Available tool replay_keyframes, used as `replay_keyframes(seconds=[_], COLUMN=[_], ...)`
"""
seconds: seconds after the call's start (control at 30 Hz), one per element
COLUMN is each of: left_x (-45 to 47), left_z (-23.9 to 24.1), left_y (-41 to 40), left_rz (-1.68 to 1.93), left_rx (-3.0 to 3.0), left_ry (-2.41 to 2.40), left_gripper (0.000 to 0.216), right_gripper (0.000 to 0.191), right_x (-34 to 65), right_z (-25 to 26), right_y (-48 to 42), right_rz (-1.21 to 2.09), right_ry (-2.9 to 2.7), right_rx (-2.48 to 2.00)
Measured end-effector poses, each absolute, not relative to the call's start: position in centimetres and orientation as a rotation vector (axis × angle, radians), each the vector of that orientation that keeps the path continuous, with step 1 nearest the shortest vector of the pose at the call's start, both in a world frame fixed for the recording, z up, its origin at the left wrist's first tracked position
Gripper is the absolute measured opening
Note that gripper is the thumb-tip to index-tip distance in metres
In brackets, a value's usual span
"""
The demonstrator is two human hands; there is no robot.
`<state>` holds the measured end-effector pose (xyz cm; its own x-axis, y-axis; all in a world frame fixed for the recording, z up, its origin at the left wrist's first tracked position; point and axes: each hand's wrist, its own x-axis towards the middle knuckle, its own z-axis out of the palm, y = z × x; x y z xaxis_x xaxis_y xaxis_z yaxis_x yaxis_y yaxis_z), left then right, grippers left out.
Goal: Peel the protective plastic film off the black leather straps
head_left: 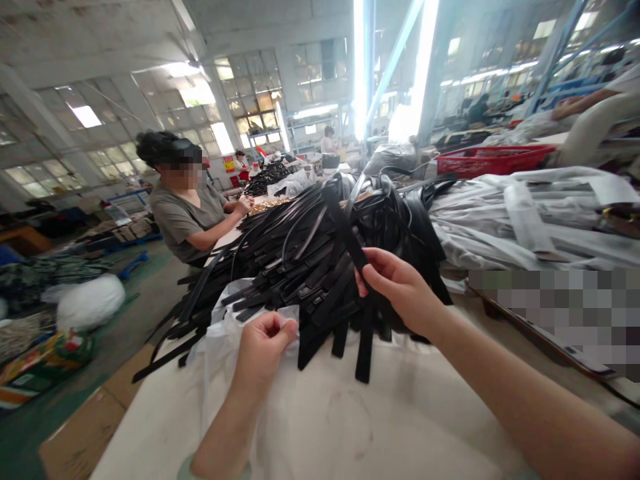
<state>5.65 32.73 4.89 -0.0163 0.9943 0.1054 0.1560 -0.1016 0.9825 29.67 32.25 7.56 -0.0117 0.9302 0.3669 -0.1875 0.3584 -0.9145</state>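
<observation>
A big heap of black belt straps [310, 253] lies across the white table [350, 427] in front of me. My right hand [400, 290] is closed, pinching one black strap [345, 227] that rises from the heap toward the upper left. My left hand [263, 350] is closed in a pinch on the edge of a clear plastic sheet [225, 313] at the near side of the heap. Several strap ends hang over the plastic toward me.
A co-worker in a grey shirt [183, 217] sits at the table's far left, hands at the pile's far end. White straps [525, 213] are piled to the right, a red basket [493, 160] behind them. Bags and boxes [60, 333] litter the floor on the left.
</observation>
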Motion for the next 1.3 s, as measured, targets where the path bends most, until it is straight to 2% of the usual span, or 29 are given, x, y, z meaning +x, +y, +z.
replay_keyframes(seconds=[0.17, 0.23, 0.3, 0.4, 0.53, 0.67, 0.77, 0.9, 1.17, 1.3], left_x=[5.8, 5.9, 6.0, 6.0, 6.0, 6.0, 6.2, 6.8, 7.8, 7.5], left_z=[4.2, 4.0, 4.0, 4.2, 4.9, 5.2, 5.0, 4.7, 3.9, 4.4], left_y=[33.0, 33.1, 33.1, 33.2, 32.9, 32.6, 32.3, 31.8, 31.2, 31.2], left_rz=[1.202, 1.194, 1.192, 1.197, 1.159, 1.129, 1.096, 1.008, 0.912, 0.942], left_rx=[1.506, 1.534, 1.547, 1.55, 1.599, 1.655, 1.671, 1.697, 1.644, 1.688], left_ry=[1.3, 1.284, 1.271, 1.263, 1.207, 1.191, 1.214, 1.221, 1.133, 1.129], left_gripper=[0.032, 0.024, 0.026, 0.036, 0.031, 0.02, 0.028, 0.026, 0.016, 0.016], right_gripper=[0.047, 0.037, 0.02, 0.018, 0.02, 0.017, 0.01, 0.025, 0.009, 0.01], right_x=[29.6, 29.5, 29.4, 29.3, 28.5, 27.1, 25.9, 24.9, 24.6, 24.7], right_z=[7.7, 7.5, 7.3, 7.0, 6.3, 5.7, 5.5, 5.1, 4.2, 4.4], right_y=[31.3, 31.1, 31.3, 31.8, 31.8, 30.9, 30.1, 29.5, 30.0, 30.1], right_rz=[0.941, 0.865, 0.72, 0.535, 0.694, 0.622, 0.712, 0.877, 0.785, 0.868], right_ry=[-1.367, -1.488, -1.632, -1.735, -1.722, -1.795, -1.806, -1.871, -1.885, -1.858], right_rx=[-0.711, -0.765, -0.899, -1.091, -1.098, -1.056, -1.091, -1.114, -1.204, -1.118])
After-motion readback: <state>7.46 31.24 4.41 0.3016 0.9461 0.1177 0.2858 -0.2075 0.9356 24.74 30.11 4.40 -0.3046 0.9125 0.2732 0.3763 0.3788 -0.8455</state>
